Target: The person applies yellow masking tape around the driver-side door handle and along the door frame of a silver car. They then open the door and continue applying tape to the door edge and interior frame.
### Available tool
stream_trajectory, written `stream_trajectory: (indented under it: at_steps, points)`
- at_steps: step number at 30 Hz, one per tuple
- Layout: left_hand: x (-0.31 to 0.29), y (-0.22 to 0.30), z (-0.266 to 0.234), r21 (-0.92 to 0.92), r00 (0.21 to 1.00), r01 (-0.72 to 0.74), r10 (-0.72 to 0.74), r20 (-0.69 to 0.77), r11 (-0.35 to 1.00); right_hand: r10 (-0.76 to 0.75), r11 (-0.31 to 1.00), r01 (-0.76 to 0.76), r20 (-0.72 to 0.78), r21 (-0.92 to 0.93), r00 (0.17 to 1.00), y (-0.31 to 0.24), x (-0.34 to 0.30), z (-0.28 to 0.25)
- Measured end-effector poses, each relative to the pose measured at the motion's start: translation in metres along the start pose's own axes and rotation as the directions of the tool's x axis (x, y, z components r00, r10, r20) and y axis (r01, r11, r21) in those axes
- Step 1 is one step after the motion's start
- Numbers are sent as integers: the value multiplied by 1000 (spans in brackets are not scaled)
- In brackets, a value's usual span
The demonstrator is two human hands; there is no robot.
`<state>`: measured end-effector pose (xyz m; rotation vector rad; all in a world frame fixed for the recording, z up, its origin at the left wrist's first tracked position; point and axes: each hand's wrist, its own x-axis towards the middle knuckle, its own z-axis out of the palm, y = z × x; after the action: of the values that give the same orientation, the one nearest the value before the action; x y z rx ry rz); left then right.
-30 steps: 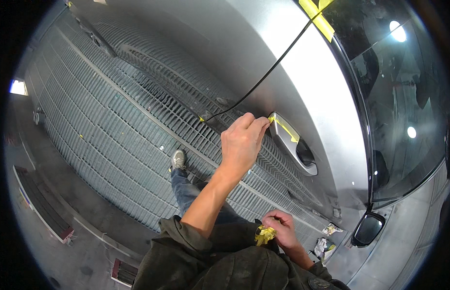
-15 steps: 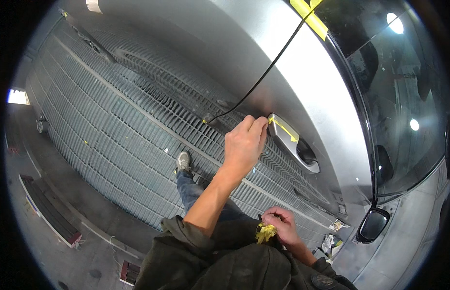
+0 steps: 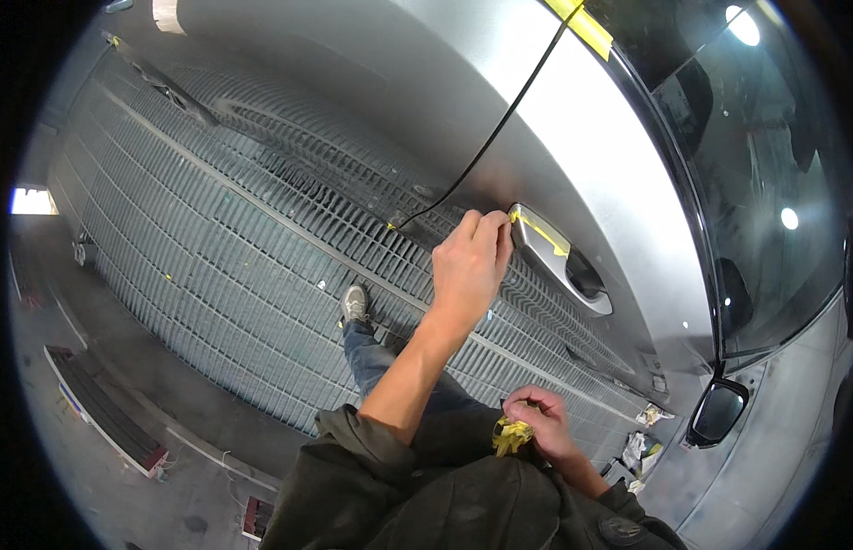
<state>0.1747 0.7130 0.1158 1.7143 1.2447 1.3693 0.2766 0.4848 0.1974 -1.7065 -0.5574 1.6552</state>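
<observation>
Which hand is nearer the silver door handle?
Left. The left hand is at the taped end of the door handle; the right hand is away from it, near the person's waist, holding crumpled yellow tape.

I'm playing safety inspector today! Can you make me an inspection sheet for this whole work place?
Surface: silver car side, slatted grey floor next to it.
Job's things: door handle with a yellow tape strip on it; crumpled wad of yellow tape.
Clutter: crumpled scraps past the right hand; small pale and yellow bits on the slats.
Left hand: fingertips together at the strip's end; whether they pinch it is hard to tell.
Right hand: holds the wad.
Cables: black cord slants across the car side.
Surroundings: car window, side mirror, one shoe on the floor.
</observation>
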Motion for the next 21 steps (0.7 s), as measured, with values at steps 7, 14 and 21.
stream_trajectory:
  at_steps: [7, 14, 21]
  points:
    - [-1, 1, -1, 36, 1000, -17, 17, -11, 999, -20, 1000, 20, -8, -6, 1000, 3, -1, 2]
    - [7, -6, 2, 189, 992, -126, 128, -3, 974, -31, 999, 32, -18, 27, 999, 1, -4, 1]
    - [7, -1, -3, 213, 993, -61, 81, -85, 975, -1, 999, 3, -45, 36, 999, 3, -6, -2]
